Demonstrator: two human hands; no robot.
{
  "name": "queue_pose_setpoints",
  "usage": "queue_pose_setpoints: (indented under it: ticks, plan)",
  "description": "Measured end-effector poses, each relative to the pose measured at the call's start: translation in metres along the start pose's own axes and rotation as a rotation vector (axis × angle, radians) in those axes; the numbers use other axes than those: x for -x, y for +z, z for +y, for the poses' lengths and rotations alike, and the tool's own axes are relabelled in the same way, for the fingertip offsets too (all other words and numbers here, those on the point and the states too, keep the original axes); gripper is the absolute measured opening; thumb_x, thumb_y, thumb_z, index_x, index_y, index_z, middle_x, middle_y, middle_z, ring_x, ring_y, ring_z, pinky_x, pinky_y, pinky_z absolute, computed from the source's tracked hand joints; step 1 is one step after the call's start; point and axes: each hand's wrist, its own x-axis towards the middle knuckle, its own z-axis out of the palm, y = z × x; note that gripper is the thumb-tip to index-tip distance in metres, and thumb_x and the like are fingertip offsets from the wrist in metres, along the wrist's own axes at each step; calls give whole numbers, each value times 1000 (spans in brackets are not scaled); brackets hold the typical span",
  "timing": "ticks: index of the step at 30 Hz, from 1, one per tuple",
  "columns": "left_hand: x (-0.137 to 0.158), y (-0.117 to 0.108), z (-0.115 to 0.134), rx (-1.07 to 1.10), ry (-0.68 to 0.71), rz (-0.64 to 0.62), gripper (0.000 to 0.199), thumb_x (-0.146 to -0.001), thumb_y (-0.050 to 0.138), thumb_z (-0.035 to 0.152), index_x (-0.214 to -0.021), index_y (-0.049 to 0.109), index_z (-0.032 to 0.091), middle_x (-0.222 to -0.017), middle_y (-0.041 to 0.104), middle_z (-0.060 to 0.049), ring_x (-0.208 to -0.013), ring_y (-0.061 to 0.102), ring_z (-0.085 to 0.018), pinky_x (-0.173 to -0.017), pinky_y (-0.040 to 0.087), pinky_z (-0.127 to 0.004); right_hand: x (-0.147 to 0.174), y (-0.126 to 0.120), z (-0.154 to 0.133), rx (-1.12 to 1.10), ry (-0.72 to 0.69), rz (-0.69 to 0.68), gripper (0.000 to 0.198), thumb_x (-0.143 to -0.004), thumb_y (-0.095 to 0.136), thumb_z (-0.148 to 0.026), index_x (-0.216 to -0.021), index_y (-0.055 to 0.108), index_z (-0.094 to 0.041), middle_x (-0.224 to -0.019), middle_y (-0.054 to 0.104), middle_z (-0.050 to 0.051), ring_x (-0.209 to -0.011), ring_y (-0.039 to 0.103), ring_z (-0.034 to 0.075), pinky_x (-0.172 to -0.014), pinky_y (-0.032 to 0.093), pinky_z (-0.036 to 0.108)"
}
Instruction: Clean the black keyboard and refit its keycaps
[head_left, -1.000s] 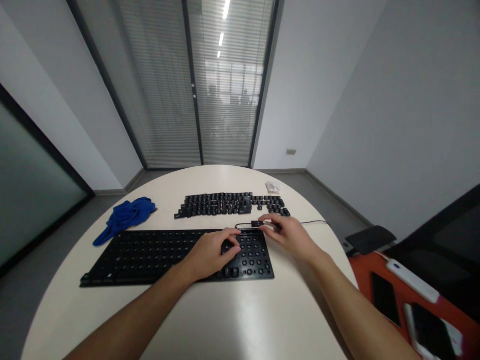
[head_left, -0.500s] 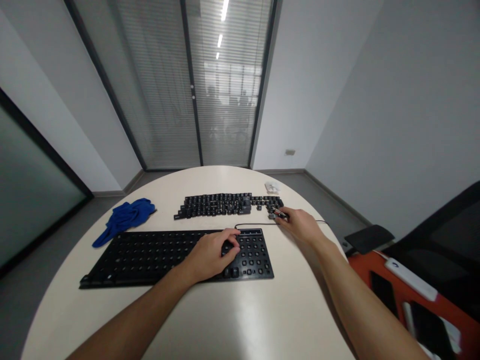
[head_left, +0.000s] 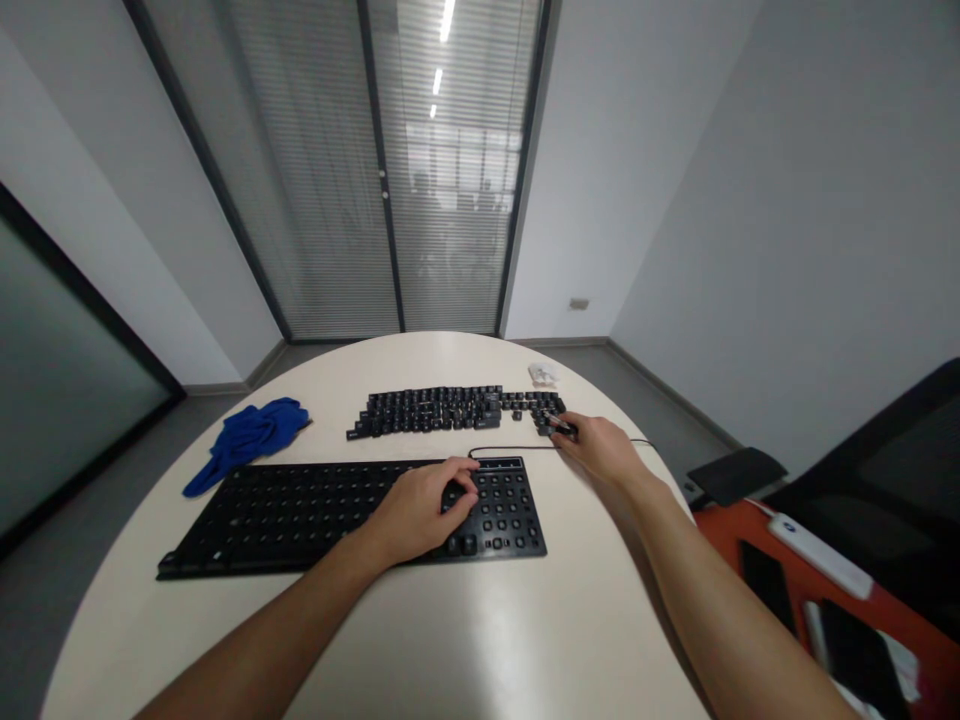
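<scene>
A black keyboard (head_left: 300, 515) lies near me on the round table, with its keycaps off across most of its face. My left hand (head_left: 420, 508) rests on its right half, fingers loosely curved, the thumb and a fingertip close together with nothing visible between them. Beyond the keyboard, loose black keycaps (head_left: 435, 408) stand in rows. My right hand (head_left: 600, 446) is closed at the right end of a smaller keycap group (head_left: 536, 402), pinching a thin, light, metallic-looking tool (head_left: 559, 424). Its exact kind is too small to tell, and the fingers hide part of it.
A crumpled blue cloth (head_left: 259, 435) lies left of the keycaps. Toward the back right sits a small clear plastic bag (head_left: 543, 375). A thin cable (head_left: 517, 448) runs from the keyboard past my right hand. An orange chair seat (head_left: 724, 545) holds phones and a white power strip (head_left: 821, 556).
The right fingertips and the tool have shifted slightly over the nearest keycaps. My left hand and the keyboard stay in place. The whole view has moved very slightly.
</scene>
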Motion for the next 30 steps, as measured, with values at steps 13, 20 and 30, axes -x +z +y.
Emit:
queue_pose_setpoints:
  ticks: [13, 20, 30]
  plan:
    - [1, 0, 0, -29, 5, -8, 31, -87, 58, 22, -118, 59, 24, -103, 75, -2, -96, 70, -21, -89, 52, -35, 5, -9, -3, -122, 8, 20, 35, -90, 56, -45, -114, 71, -24, -88, 77, 9, -79, 69, 25, -64, 40, 29]
    - [1, 2, 4, 65, 2, 82, 40, -83, 48, 9, -120, 49, 21, -104, 71, -5, -98, 68, -21, -93, 50, -36, 20, -9, -47, -426, -283, -68, 32, -95, 54, -44, -111, 73, -24, -101, 78, 6, -84, 71, 21, -76, 49, 29]
    - [8, -1, 13, -2, -105, 282, 32, -84, 43, 8, -113, 47, 22, -97, 69, -4, -93, 66, -21, -87, 49, -36, 40, -20, -81, -180, -367, -51, 45, -86, 59, -64, -104, 77, -27, -89, 79, 7, -82, 73, 26, -70, 49, 32]
